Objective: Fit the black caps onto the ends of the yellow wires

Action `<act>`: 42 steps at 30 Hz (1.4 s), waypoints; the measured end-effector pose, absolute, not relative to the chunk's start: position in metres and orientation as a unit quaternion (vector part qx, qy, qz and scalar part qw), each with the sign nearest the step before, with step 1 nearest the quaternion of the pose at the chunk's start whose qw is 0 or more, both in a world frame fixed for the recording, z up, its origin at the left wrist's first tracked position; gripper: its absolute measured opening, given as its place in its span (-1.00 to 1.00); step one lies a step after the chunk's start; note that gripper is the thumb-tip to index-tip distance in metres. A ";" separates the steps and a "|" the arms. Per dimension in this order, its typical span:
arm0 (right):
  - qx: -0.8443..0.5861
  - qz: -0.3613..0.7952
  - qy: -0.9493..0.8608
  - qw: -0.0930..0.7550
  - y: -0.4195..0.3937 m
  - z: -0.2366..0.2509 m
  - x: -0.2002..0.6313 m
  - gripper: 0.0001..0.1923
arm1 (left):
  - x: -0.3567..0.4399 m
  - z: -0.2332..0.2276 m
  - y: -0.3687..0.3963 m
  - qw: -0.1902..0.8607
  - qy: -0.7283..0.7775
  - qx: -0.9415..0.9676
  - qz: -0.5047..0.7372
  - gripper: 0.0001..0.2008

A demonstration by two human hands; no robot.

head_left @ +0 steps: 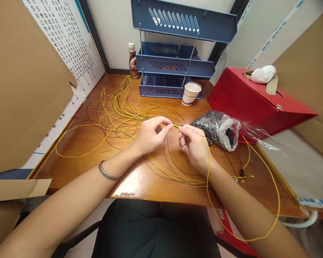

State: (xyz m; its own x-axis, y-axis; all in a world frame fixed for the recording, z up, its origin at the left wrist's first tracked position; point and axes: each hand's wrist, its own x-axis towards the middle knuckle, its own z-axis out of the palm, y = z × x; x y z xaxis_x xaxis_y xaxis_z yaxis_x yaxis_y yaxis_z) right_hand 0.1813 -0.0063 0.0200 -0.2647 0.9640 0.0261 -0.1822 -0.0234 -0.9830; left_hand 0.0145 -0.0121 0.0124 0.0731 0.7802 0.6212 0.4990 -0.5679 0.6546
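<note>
Hands meet above the wooden bench (97, 168): the left hand (150, 135) and the right hand (193, 143) each pinch a yellow wire (269, 172) between fingertips. More yellow wires (118, 107) sprawl behind; a plastic bag of black parts (218, 127) lies just right of the right hand

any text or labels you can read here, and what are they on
"Nesc...", partly readable, on the brown bottle by the blue tray rack.
Paper cup: small print, too blurred to read.
Chart on the left wall: rows of characters, too small to read.
</note>
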 end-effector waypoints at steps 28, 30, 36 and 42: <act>-0.377 0.605 -0.526 0.465 -0.006 0.017 0.182 -0.69 | 0.015 0.012 -0.012 0.124 0.413 0.742 0.513 -0.88; -0.380 0.604 -0.525 0.464 -0.006 0.017 0.182 -0.69 | 0.015 0.012 -0.012 0.124 0.419 0.739 0.513 -0.87; -0.380 0.602 -0.525 0.466 -0.006 0.017 0.181 -0.69 | 0.015 0.012 -0.013 0.123 0.422 0.737 0.513 -0.88; -0.380 0.600 -0.527 0.467 -0.006 0.017 0.181 -0.69 | 0.015 0.012 -0.013 0.119 0.428 0.731 0.518 -0.88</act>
